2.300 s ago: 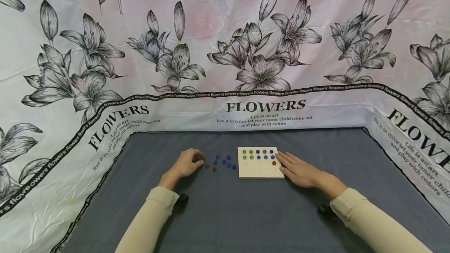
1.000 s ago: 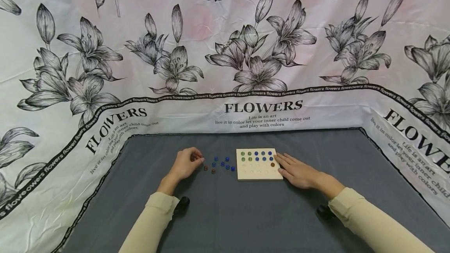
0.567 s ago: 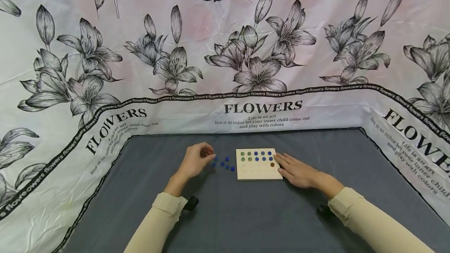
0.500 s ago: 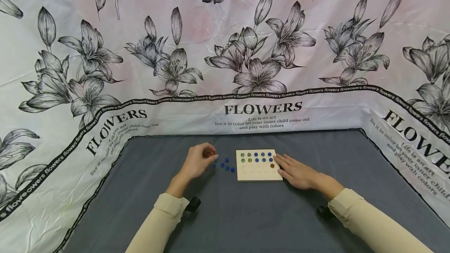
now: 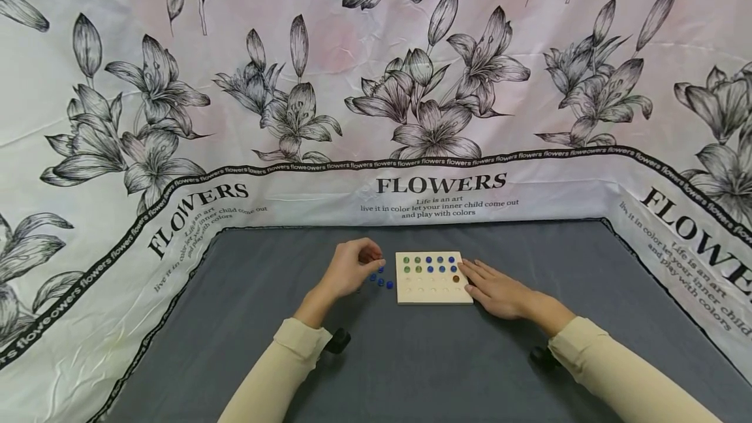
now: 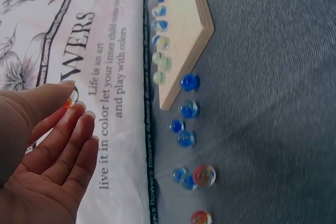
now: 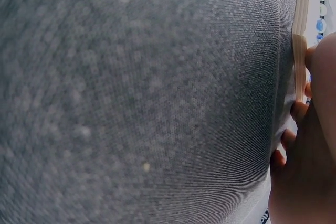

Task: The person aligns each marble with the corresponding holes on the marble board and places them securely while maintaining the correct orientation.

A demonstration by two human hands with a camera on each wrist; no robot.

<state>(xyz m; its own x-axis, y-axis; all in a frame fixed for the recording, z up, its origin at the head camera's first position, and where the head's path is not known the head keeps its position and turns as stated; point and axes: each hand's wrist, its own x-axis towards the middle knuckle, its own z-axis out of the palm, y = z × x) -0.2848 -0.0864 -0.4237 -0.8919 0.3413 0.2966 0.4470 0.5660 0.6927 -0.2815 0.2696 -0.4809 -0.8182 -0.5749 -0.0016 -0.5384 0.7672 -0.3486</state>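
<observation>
My left hand (image 5: 346, 271) is raised over the loose marbles, left of a pale wooden board (image 5: 433, 298). In the left wrist view its thumb and index finger pinch a clear marble with orange inside (image 6: 72, 99). My right hand (image 5: 498, 290) lies at the board's right edge, fingers straight and thumb against the side. Green marbles (image 5: 407, 269) and blue marbles (image 5: 429, 260) fill the board's two far rows. An amber marble (image 5: 455, 279) sits at the right of the third row; the other hollows there and in the near row are bare.
Several loose blue marbles (image 6: 189, 82) lie on the grey cloth (image 5: 411, 364) left of the board. Two reddish marbles (image 6: 205, 176) are among them, partly hidden by my left hand in the head view. A flower-printed sheet (image 5: 435, 188) hangs behind and at the sides.
My left hand, low at the left of the loose marbles earlier, has risen with the pinched marble and moved right toward the board. The right hand stays on the board's edge.
</observation>
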